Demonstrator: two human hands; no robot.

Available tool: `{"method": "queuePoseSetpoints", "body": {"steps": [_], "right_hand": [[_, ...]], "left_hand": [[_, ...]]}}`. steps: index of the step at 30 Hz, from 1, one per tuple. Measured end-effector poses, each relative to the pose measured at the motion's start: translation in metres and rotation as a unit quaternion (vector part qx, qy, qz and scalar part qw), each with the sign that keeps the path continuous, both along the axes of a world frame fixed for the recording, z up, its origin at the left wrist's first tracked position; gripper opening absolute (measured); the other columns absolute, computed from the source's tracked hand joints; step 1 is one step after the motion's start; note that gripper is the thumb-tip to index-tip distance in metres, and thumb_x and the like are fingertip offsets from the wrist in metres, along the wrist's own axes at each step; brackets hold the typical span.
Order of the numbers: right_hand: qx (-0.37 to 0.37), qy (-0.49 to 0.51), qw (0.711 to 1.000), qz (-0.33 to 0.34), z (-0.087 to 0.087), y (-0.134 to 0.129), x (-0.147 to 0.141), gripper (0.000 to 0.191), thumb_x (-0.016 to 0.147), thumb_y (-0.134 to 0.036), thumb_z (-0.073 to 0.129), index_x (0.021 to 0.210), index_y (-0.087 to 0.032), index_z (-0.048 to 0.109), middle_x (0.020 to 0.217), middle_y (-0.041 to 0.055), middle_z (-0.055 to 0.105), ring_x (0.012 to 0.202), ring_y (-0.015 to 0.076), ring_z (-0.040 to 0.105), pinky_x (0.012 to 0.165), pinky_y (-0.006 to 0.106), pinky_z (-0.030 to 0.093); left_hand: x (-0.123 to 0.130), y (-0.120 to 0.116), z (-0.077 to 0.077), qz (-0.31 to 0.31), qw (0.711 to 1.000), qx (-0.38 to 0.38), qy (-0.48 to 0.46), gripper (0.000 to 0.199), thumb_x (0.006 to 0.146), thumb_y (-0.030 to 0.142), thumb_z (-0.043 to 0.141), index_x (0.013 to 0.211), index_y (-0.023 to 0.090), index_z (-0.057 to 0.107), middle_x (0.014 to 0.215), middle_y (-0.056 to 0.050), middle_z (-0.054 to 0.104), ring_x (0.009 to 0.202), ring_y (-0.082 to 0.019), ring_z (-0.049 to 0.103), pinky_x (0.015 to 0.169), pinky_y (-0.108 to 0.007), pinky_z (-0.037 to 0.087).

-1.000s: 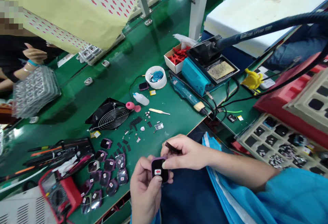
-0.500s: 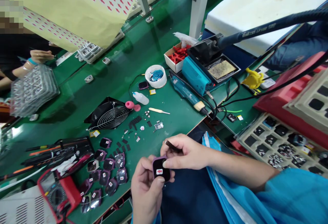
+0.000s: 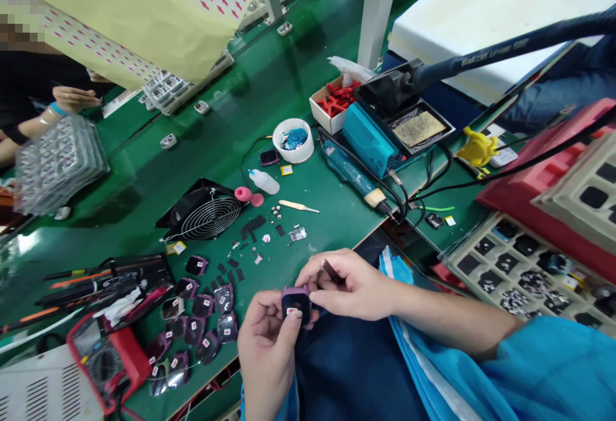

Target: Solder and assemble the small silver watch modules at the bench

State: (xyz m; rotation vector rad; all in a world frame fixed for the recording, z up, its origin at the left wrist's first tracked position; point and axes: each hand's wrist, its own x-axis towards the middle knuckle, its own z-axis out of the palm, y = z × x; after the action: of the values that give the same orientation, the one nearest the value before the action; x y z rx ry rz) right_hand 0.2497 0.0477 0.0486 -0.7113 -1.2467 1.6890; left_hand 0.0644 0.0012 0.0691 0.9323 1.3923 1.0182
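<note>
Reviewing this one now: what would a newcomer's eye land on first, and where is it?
Probably the big yellow sheet with red arrows, filling the upper left. Next, at lower centre, the left hand grips a purple-framed device, while the right hand, beside it, holds a dark stick-like tool. The black fan with its wire guard stands out left of centre.

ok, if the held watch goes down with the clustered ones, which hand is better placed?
Left, I'd say: the left hand grips the watch, thumb over its face, and is nearer the clustered watches. The right hand also holds a dark stick.
</note>
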Motion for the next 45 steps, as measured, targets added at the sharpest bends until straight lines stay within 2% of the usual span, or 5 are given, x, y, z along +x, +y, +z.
{"method": "queuePoseSetpoints", "body": {"steps": [10, 15, 21, 34, 45], "right_hand": [[0.004, -0.009, 1.0, 0.001, 0.001, 0.001, 0.0, 0.014, 0.082, -0.017, 0.066, 0.096, -0.016, 0.07, 0.058, -0.0095, 0.048, 0.046, 0.0044, 0.035, 0.043, 0.017, 0.027], [-0.004, 0.002, 1.0, 0.017, -0.004, 0.002, 0.0, 0.015, 0.079, -0.013, 0.066, 0.093, -0.015, 0.07, 0.058, -0.0095, 0.051, 0.045, 0.0036, 0.033, 0.041, 0.016, 0.026], [-0.039, 0.031, 0.998, 0.044, -0.005, 0.003, 0.0, 0.009, 0.081, -0.016, 0.068, 0.09, -0.015, 0.067, 0.057, -0.0101, 0.053, 0.044, 0.0024, 0.03, 0.04, 0.014, 0.024], [-0.057, 0.015, 0.997, 0.049, -0.005, 0.003, 0.001, 0.007, 0.078, -0.015, 0.068, 0.085, -0.014, 0.066, 0.056, -0.0089, 0.056, 0.043, 0.0021, 0.029, 0.038, 0.014, 0.022], [-0.03, 0.016, 0.999, 0.04, -0.004, 0.003, 0.001, 0.008, 0.076, -0.014, 0.07, 0.084, -0.014, 0.068, 0.054, -0.0103, 0.053, 0.043, 0.0017, 0.028, 0.038, 0.013, 0.021]], "left_hand": [[-0.003, -0.003, -0.002, 0.008, 1.0, -0.004, 0.03, 0.037, 0.076, 0.046, 0.087, 0.089, 0.018, 0.066, 0.074, -0.003, 0.071, 0.059, -0.016, 0.067, 0.058, -0.025, 0.06], [-0.004, -0.006, 0.001, 0.015, 0.997, 0.009, 0.075, 0.035, 0.075, 0.044, 0.088, 0.089, 0.018, 0.067, 0.072, -0.002, 0.07, 0.06, -0.015, 0.067, 0.059, -0.022, 0.059], [-0.002, -0.005, 0.004, 0.005, 0.997, 0.004, 0.082, 0.036, 0.075, 0.046, 0.087, 0.088, 0.019, 0.067, 0.072, -0.002, 0.071, 0.058, -0.015, 0.067, 0.059, -0.023, 0.059], [0.0, -0.004, 0.007, -0.015, 0.992, 0.026, 0.123, 0.029, 0.079, 0.042, 0.084, 0.088, 0.018, 0.069, 0.07, -0.001, 0.071, 0.059, -0.012, 0.067, 0.057, -0.017, 0.056], [-0.003, -0.004, 0.007, -0.026, 0.985, 0.063, 0.156, 0.026, 0.081, 0.039, 0.082, 0.087, 0.017, 0.069, 0.069, -0.001, 0.071, 0.057, -0.012, 0.067, 0.056, -0.016, 0.056]]}}
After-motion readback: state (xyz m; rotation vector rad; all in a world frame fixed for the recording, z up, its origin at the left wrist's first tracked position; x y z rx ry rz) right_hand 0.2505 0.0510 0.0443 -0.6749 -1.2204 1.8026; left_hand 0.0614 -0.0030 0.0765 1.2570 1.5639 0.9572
